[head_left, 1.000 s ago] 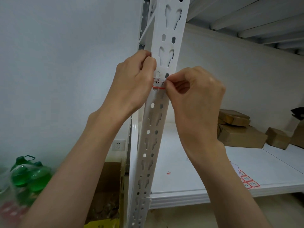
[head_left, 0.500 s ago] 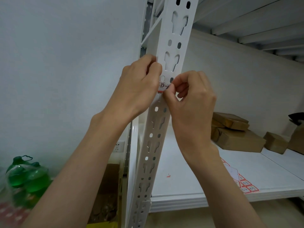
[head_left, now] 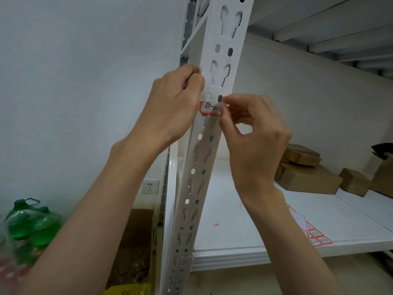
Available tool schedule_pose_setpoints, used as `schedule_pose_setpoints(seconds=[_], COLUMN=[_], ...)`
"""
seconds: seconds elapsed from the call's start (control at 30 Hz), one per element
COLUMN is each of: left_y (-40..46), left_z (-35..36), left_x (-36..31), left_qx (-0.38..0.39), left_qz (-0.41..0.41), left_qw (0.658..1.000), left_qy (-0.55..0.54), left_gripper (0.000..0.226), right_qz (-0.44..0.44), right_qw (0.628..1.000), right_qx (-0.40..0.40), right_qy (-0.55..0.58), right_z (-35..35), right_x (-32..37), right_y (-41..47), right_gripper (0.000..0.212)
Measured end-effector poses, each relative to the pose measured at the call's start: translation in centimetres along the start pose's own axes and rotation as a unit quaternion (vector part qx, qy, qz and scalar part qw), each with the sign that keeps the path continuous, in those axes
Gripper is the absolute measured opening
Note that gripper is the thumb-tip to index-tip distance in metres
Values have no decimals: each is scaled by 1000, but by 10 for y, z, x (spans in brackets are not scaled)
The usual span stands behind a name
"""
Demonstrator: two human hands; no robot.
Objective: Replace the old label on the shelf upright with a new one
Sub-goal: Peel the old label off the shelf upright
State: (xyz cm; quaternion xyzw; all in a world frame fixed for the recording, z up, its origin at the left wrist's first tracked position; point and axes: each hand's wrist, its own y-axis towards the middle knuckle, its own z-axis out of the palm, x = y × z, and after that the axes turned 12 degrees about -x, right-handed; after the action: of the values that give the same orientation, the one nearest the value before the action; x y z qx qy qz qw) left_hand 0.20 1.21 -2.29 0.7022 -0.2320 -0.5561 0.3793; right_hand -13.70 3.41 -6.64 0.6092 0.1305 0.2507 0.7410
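1. Label point(head_left: 209, 108) red-bordered, handwritten, stuck on front face of white shelf upright point(head_left: 221, 45), centre frame, just under a pair of oval holes.
2. Left hand point(head_left: 174, 105) curled around upright's left edge, thumb beside label's left end.
3. Right hand point(head_left: 253, 133) pinching label's right edge, thumb and forefinger.
4. Sheet of labels point(head_left: 314, 236) flat on shelf board point(head_left: 244, 231), lower right.
5. Cardboard boxes point(head_left: 306, 173) at right; green bottles point(head_left: 32, 224) lower left.

Brown cardboard boxes point(head_left: 306, 177) sit stacked on the white shelf board point(head_left: 244, 209) near a sheet of red-bordered stickers point(head_left: 314, 235), while green plastic bottles point(head_left: 32, 224), a white wall socket point(head_left: 150, 186) and an open cardboard box point(head_left: 134, 241) lie left of the rack.
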Motion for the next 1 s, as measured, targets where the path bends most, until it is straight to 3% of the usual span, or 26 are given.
schedule_pose_setpoints(seconds=[1.0], left_y=[-5], left_z=[1], left_x=[-4], left_qx=[-12], left_qz=[-11], left_qw=[1000], left_qy=[-14], left_gripper=[26], right_qz=[52], right_qw=[997], right_qx=[48], right_qy=[-42], right_z=[16], right_x=[10], right_y=[-4], right_gripper=[2])
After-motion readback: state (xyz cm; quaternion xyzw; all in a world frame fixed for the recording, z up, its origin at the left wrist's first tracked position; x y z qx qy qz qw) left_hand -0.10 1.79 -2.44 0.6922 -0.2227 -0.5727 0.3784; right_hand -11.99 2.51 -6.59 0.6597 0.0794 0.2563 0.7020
